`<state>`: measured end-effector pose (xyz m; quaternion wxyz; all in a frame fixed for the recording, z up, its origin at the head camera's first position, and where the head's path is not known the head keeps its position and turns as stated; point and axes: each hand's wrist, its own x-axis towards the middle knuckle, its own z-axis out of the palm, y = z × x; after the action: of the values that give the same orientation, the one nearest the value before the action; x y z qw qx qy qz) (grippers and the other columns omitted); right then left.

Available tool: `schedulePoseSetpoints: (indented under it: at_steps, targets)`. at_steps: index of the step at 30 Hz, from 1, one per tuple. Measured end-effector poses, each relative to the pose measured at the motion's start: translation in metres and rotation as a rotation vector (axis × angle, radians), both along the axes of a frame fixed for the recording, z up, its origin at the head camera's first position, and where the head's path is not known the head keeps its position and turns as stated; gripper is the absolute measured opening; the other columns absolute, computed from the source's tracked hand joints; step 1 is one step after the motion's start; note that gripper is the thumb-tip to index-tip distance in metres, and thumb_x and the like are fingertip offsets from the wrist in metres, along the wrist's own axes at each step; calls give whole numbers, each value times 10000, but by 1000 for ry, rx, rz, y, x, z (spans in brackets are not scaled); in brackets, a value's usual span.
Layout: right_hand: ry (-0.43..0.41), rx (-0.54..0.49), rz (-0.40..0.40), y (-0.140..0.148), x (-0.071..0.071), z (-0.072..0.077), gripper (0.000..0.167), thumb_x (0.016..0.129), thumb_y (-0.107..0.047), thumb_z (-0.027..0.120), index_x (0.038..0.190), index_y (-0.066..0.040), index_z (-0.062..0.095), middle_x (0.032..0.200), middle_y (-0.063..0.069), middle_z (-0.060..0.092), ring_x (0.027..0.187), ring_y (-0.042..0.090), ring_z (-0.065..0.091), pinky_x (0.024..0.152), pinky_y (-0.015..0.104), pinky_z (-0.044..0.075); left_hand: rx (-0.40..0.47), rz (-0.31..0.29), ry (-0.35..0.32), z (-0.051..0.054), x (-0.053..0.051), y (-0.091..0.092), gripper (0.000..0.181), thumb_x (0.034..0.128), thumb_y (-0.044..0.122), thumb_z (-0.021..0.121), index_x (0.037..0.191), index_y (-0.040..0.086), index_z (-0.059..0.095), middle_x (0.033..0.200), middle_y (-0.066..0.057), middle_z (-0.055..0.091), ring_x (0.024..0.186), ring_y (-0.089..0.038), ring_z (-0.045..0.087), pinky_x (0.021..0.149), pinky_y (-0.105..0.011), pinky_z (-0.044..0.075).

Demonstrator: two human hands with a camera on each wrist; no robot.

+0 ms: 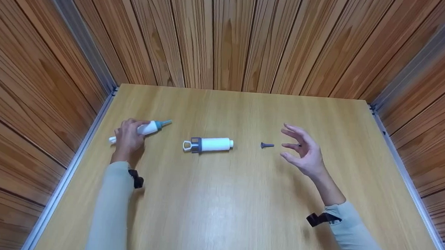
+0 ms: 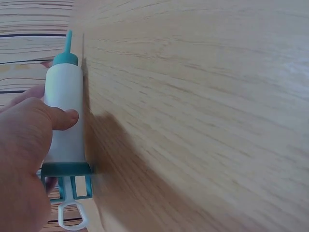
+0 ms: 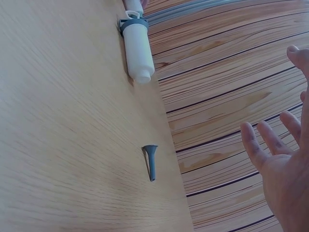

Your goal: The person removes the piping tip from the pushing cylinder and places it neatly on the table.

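At the table's left side my left hand grips a white plunger syringe round its barrel. This syringe has a teal cap with a thin teal nozzle, a teal collar and a white pull ring. A second white syringe, with a dark grey-blue collar and a bare white tip, lies mid-table. To its right a small dark grey-blue nozzle with a flared end lies on its side. My right hand hovers right of that nozzle, fingers spread and holding nothing.
The wooden table has metal rails along both sides. Wood-plank walls rise behind it and at left and right. A dark wrist strap sits on each sleeve.
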<state>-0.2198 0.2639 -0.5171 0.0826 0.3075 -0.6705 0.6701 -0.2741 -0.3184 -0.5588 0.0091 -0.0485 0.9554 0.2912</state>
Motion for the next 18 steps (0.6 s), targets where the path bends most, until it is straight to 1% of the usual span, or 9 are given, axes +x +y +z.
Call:
schedulePoseSetpoints:
  at_steps: [4, 6, 11, 13, 18]
  targets:
    - [-13, 10, -15, 1, 0, 2, 771, 845, 293, 708, 1564, 193, 450, 1674, 76, 598, 1517, 188, 630, 1101, 293, 640, 22, 3, -12, 2, 1, -1, 484, 1087, 38, 646, 1564, 113, 661, 1653, -263, 531, 1548, -498, 431, 1269, -705, 284]
    - [-14, 15, -14, 1, 0, 2, 772, 845, 298, 706, 1565, 198, 446, 1676, 72, 596, 1518, 190, 629, 1104, 297, 640, 13, -8, -10, 3, 1, -1, 498, 1080, 29, 647, 1572, 110, 653, 1656, -275, 522, 1550, -508, 425, 1273, -717, 278]
    - [-5, 26, -8, 3, -2, 3, 765, 851, 289, 707, 1565, 194, 447, 1663, -17, 610, 1519, 174, 629, 1105, 285, 637, -11, -42, 39, 8, 1, 0, 512, 1054, 9, 673, 1560, 85, 656, 1628, -303, 538, 1536, -535, 433, 1271, -746, 275]
    - [1, 31, -8, 4, -3, 3, 763, 855, 285, 710, 1566, 189, 452, 1657, -55, 613, 1520, 168, 629, 1105, 279, 636, -16, -47, 57, 10, 1, 1, 505, 1052, 12, 682, 1551, 85, 664, 1619, -297, 549, 1534, -531, 440, 1269, -743, 277]
    - [5, 59, -18, 5, -4, 5, 765, 857, 281, 723, 1567, 190, 451, 1654, -74, 614, 1525, 183, 625, 1114, 282, 632, -48, -68, 91, 17, 2, 4, 505, 1044, 2, 683, 1543, 80, 670, 1605, -296, 560, 1514, -531, 458, 1272, -755, 271]
